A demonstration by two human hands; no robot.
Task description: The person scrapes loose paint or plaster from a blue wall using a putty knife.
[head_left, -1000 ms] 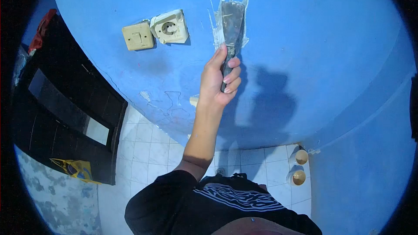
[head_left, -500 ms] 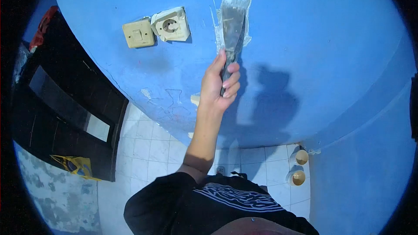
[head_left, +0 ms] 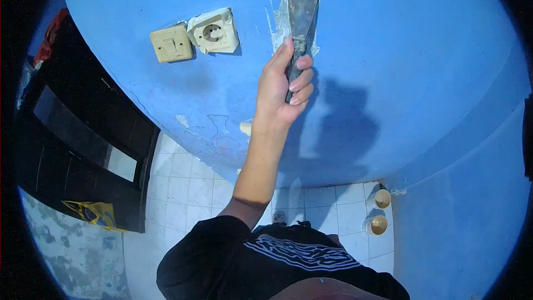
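My left hand [head_left: 285, 80] is raised against the blue wall [head_left: 422, 44], its fingers wrapped round the dark handle of a putty knife [head_left: 303, 8]. The wide grey blade points up and lies over a patch of whitish filler [head_left: 281, 22] on the wall. Smeared filler shows along the blade's left side and a little below its right edge. My thumb presses along the handle near the base of the blade. My right hand is out of view.
Left of the patch are a light switch [head_left: 171, 43] and a wall socket [head_left: 213, 32] with paper round it. Two small tubs [head_left: 377, 225] stand on the tiled floor [head_left: 200, 191] by the right wall. A dark door [head_left: 78, 128] with a yellow bag [head_left: 99, 214] is at left.
My left hand has moved the putty knife upward and slightly right over the filler patch, uncovering more of the patch's left side. The view has shifted slightly.
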